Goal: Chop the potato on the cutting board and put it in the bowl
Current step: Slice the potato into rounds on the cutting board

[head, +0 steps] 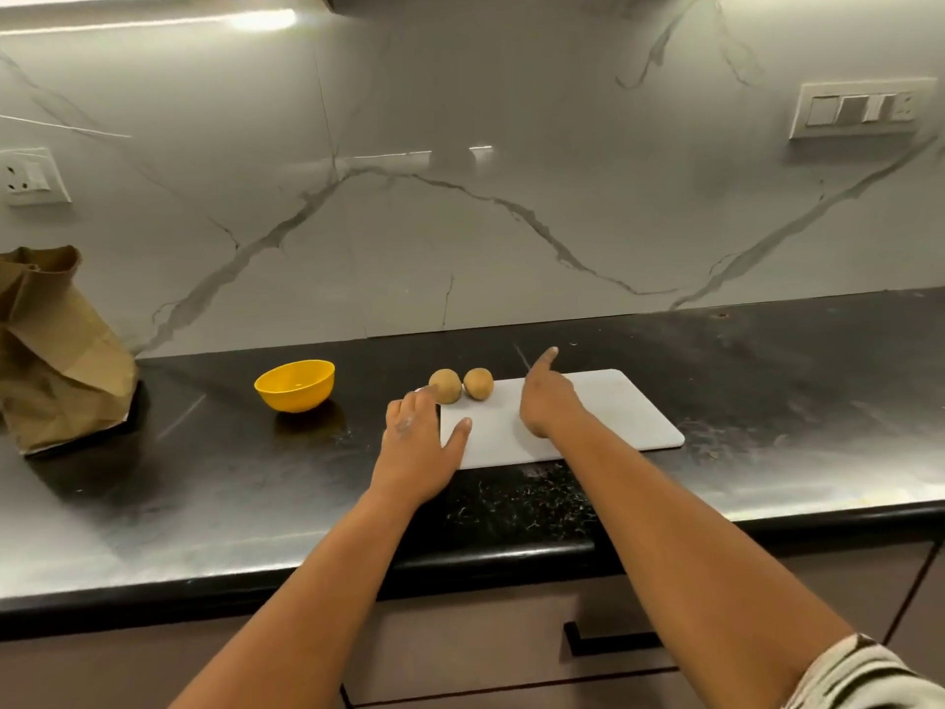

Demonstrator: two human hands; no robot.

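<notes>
Two brown potato halves, one (445,385) left and one (478,383) right, sit at the far left corner of the white cutting board (613,422). My left hand (417,442) lies flat at the board's left edge, fingertips touching the left half, thumb on the board. My right hand (544,401) hovers over the board's middle with the index finger stretched out toward the wall; the other fingers are hidden. It holds nothing that I can see. A yellow bowl (295,385) stands empty on the counter, left of the board. No knife is in view.
A crumpled brown paper bag (56,350) stands at the far left of the black counter (767,381). The marble wall behind carries a socket (33,176) and a switch panel (859,109). Drawers with a black handle (608,642) lie below the counter edge.
</notes>
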